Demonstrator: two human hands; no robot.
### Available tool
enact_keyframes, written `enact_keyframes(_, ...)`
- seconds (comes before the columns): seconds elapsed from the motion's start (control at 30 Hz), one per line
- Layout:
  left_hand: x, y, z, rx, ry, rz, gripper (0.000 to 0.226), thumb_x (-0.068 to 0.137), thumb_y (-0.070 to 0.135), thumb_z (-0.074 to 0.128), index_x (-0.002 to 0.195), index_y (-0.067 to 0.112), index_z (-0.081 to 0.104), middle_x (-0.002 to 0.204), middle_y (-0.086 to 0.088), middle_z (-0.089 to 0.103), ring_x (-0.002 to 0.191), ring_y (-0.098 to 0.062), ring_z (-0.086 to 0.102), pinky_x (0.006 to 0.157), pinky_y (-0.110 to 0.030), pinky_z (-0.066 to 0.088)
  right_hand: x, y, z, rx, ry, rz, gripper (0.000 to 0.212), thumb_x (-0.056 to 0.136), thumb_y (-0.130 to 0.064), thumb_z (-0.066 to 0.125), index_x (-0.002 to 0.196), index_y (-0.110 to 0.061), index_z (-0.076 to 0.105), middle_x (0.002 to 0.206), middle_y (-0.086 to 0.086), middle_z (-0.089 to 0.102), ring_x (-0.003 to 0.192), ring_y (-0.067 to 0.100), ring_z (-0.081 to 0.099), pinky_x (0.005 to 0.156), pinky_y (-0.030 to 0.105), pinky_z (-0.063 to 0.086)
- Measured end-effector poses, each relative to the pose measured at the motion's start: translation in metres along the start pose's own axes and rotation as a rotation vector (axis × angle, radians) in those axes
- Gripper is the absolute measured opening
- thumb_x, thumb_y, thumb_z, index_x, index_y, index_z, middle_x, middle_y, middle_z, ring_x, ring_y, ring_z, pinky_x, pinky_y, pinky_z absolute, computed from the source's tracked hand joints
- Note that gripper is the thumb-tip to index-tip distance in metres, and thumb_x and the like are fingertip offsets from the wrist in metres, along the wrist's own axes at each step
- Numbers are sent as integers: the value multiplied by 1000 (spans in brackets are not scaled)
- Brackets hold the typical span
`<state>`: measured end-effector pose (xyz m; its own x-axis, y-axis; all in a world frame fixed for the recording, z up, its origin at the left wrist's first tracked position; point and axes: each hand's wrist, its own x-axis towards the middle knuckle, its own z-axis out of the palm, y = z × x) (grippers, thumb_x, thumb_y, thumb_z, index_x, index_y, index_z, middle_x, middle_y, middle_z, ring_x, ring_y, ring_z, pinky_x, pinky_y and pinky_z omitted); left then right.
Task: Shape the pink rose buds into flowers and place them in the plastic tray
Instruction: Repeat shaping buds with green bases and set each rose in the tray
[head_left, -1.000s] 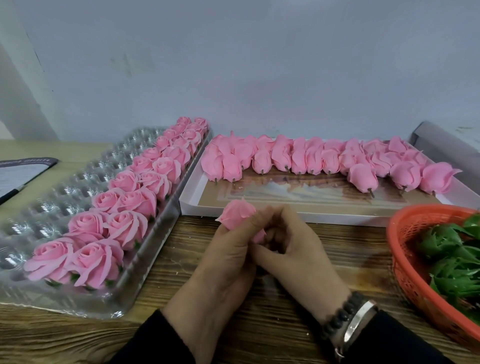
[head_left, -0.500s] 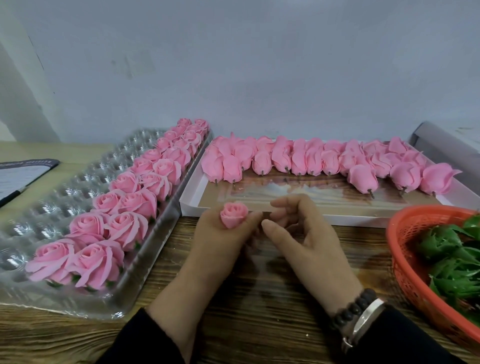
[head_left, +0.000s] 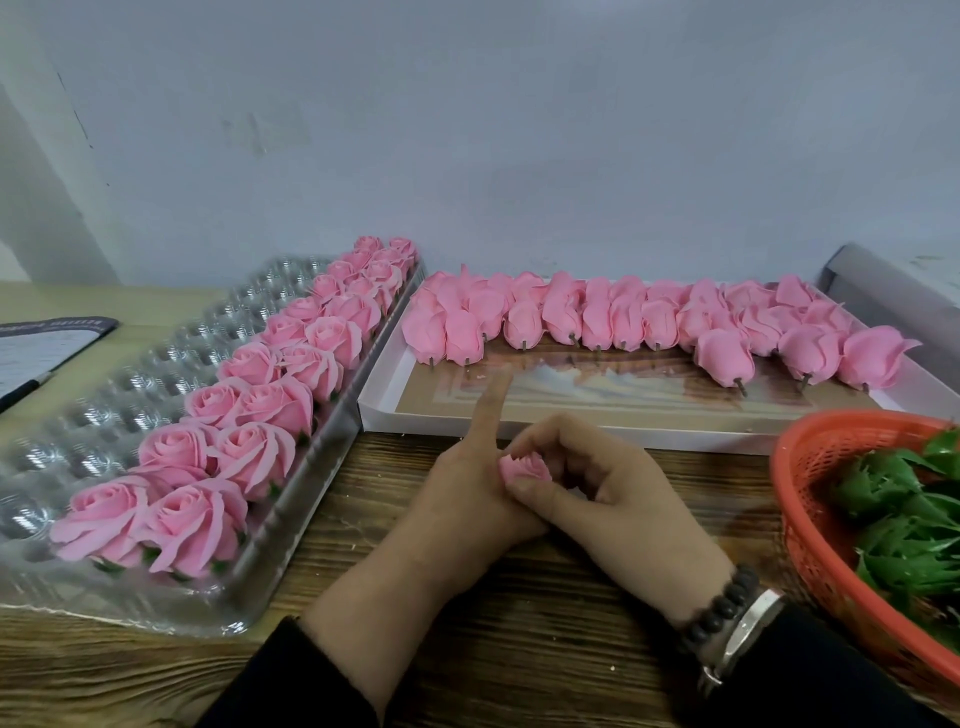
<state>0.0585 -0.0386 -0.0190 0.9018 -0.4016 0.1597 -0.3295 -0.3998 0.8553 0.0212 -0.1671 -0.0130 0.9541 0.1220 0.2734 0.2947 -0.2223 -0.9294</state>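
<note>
Small pink rose bud (head_left: 525, 466), petals tightly furled, pinched between both hands above the counter. Clear plastic tray (head_left: 130, 374) at left, two rows of opened pink flowers (head_left: 249, 410) along its right side. Unshaped pink buds (head_left: 623, 317) lined up on their sides, stems toward the viewer, across the far edge of a white flat box (head_left: 379, 410).

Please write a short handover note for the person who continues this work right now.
Both hands hold one bud above the table: the left hand has its index finger straight up, and the right hand pinches the bud.
Done: two rows of shaped flowers fill the right side of the plastic tray.
Left: many buds wait on the white board; open them and fill the empty cups.
</note>
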Motion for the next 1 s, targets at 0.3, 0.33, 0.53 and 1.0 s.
enact_keyframes(0.3, -1, 0, -4, -177, 97, 94, 66, 55, 27, 78, 109, 34, 42, 107, 0, 55, 96, -8, 61, 81, -24, 51, 4, 14, -6, 263, 309, 98, 16, 82, -3, 64, 74, -17, 63, 61, -7, 55, 65, 16, 51, 66, 31, 45)
enact_keyframes(0.33, -1, 0, -4, -166, 92, 116, 55, 58, 27, 77, 102, 32, 45, 106, 1, 56, 95, -9, 61, 81, -29, 52, 4, 15, -6, 284, 324, 117, 16, 82, -5, 64, 73, -18, 64, 63, -3, 56, 67, 19, 51, 69, 35, 45)
enact_keyframes(0.53, 0, 1, -3, -315, 74, 108, 23, 68, 19, 71, 86, 13, 57, 91, -20, 62, 79, -29, 63, 75, -40, 53, 4, 16, -5, 340, 312, 151, 13, 83, -9, 62, 73, -17, 65, 60, -3, 60, 60, 9, 55, 62, 20, 47)
enact_keyframes(1.0, 3, -4, -8, -886, -32, -217, 17, 62, 15, 71, 74, 9, 63, 75, -12, 63, 58, -15, 61, 50, -20, 50, 1, 4, -12, 184, 80, 39, 30, 76, 4, 67, 93, -21, 67, 76, -1, 70, 70, 5, 64, 67, 15, 52)
